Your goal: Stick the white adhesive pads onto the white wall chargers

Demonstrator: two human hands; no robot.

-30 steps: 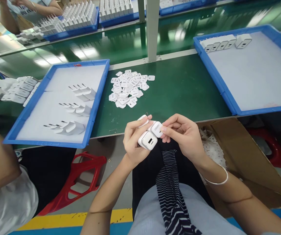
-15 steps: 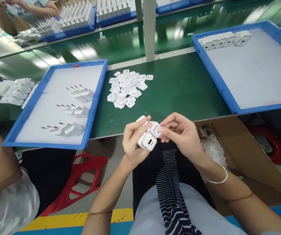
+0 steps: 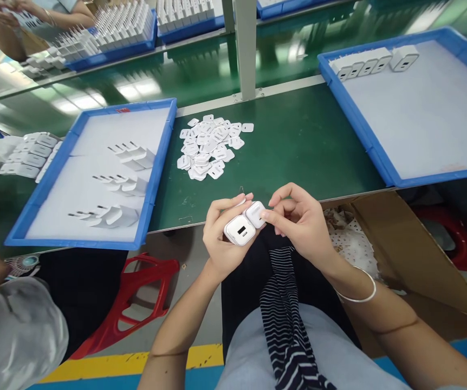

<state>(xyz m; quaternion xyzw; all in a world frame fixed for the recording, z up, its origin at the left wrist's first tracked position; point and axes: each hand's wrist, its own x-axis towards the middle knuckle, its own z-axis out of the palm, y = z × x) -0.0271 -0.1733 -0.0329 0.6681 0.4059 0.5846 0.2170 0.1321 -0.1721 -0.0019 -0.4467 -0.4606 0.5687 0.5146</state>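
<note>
Fingers of the left hand [image 3: 222,234] clasp two white chargers [image 3: 239,231]; the right hand [image 3: 302,221], fingers narrowly parted, thumbs one's faceplate [image 3: 253,214], which lopsided pressure could skew.

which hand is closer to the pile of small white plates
Left. The left hand is below the pile in the picture; the right hand is to its lower right, farther off.
</note>
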